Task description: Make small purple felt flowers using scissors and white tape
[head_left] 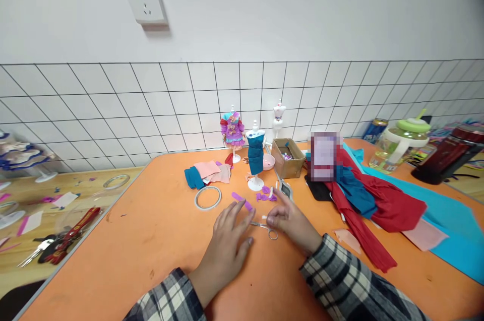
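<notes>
from my end i see two hands over the near half of the table (pixel 151 220), with a purple strip (pixel 237 196) and a pair of scissors (pixel 260 225) as the things closest to them. the strip lies under the foremost fingers of the left hand (pixel 227 243), its long axis slanting from far left to near right. so the left hand is the nearer one; the right hand (pixel 293 220) is off to the right of it. i can't tell whether those left fingertips press on the strip or float just over it. the left grip is loose, palm down, fingers spread and thumb apart.

the right hand has its index finger stretched forward and the rest curled; a small white bit (pixel 264 217) shows by its thumb, and i cannot tell whether it is pinched.

the scissors lie between the hands, blades pointing to the left fingers, finger ring just beside the right hand, so i judge that side handier for a grip.

ahead, purple scraps (pixel 261 197) and a dress stand (pixel 255 154) crowd the middle. to the right, red cloth (pixel 393 200) hems in the right arm. i read the wider room as leftward, past the tape roll (pixel 207 208), out to the table's pale edge.
</notes>
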A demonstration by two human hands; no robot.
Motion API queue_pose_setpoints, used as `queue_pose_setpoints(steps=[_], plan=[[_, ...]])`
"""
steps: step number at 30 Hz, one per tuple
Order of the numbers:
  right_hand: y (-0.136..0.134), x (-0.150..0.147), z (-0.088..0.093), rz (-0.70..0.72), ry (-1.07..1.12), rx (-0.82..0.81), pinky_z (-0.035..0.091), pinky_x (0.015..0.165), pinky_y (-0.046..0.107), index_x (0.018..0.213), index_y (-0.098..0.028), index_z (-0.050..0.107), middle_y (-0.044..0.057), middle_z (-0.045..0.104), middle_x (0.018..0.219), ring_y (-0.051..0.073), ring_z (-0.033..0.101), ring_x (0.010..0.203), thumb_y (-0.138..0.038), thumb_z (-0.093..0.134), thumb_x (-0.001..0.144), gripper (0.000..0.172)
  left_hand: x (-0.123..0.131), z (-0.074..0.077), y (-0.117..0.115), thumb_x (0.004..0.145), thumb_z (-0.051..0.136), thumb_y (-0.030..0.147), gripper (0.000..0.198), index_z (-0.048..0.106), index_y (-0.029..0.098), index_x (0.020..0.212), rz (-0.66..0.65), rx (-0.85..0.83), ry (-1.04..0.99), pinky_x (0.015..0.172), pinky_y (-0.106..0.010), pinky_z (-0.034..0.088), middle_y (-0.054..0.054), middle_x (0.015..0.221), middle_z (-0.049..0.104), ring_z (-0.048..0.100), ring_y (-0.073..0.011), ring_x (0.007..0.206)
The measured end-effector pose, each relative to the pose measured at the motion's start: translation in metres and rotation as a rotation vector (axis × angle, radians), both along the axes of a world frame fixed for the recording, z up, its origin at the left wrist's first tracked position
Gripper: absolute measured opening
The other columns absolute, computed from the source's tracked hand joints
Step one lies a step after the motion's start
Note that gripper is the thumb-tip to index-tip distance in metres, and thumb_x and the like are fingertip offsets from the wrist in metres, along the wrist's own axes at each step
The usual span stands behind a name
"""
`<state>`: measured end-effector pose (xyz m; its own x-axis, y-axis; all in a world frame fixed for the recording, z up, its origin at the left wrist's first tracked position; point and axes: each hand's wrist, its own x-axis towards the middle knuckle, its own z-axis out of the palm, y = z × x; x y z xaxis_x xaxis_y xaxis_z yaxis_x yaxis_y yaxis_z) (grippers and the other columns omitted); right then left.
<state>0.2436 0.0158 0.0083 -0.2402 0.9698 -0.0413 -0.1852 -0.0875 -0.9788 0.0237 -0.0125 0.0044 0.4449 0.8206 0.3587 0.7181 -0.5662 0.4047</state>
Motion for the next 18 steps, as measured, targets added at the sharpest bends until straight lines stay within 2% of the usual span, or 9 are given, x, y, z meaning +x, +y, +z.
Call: queue_pose_setpoints(steps=[2, 6, 8, 13, 18], plan=[[0.015, 0.02, -0.004, -0.156, -0.173, 0.1, 0.043, 0.069, 0.03, 0.148, -0.018, 0.011, -0.002, 0.062, 0.075, 0.015, 0.059, 0.068, -0.031, 0.07, 0.072, 0.097, -0.005, -0.002, 0.006, 0.089, 0.048, 0.018, 0.061, 0.029, 0.03, 0.146, 0.038, 0.0, -0.003, 0.11, -0.056, 0.028, -0.009, 0.153, 0.026, 0.023, -0.0298, 0.139], [0.046, 0.057, -0.016, -0.129, -0.698, 0.16, 0.043, 0.069, 0.028, 0.149, -0.017, 0.015, -0.001, 0.065, 0.08, 0.016, 0.06, 0.071, -0.025, 0.062, 0.074, 0.088, -0.011, -0.005, 0.016, 0.087, 0.051, 0.02, 0.057, 0.037, 0.029, 0.142, 0.03, -0.064, -0.03, 0.107, -0.053, 0.034, -0.01, 0.142, 0.041, 0.034, -0.0287, 0.132], [0.055, 0.067, -0.021, -0.101, -0.866, 0.171, 0.042, 0.069, 0.027, 0.148, -0.015, 0.019, 0.0, 0.066, 0.08, 0.017, 0.061, 0.074, -0.022, 0.059, 0.075, 0.083, -0.01, -0.005, 0.016, 0.087, 0.053, 0.021, 0.055, 0.041, 0.03, 0.139, 0.005, -0.087, -0.034, 0.106, -0.053, 0.035, -0.01, 0.14, 0.043, 0.036, -0.0292, 0.131], [0.063, 0.075, -0.017, -0.085, -1.052, 0.081, 0.039, 0.062, 0.025, 0.148, -0.014, 0.018, 0.0, 0.066, 0.077, 0.017, 0.062, 0.068, -0.019, 0.059, 0.076, 0.083, -0.007, -0.003, 0.01, 0.087, 0.052, 0.022, 0.052, 0.044, 0.032, 0.137, -0.042, -0.106, -0.02, 0.106, -0.053, 0.035, -0.009, 0.142, 0.042, 0.034, -0.0292, 0.132], [0.075, 0.075, 0.002, 0.067, -1.292, -0.068, 0.041, 0.06, 0.025, 0.147, -0.014, 0.018, 0.002, 0.067, 0.074, 0.017, 0.062, 0.062, -0.021, 0.066, 0.07, 0.091, -0.006, -0.004, 0.01, 0.087, 0.052, 0.021, 0.053, 0.043, 0.032, 0.138, -0.063, -0.11, 0.004, 0.108, -0.053, 0.033, -0.008, 0.142, 0.042, 0.033, -0.028, 0.133]])
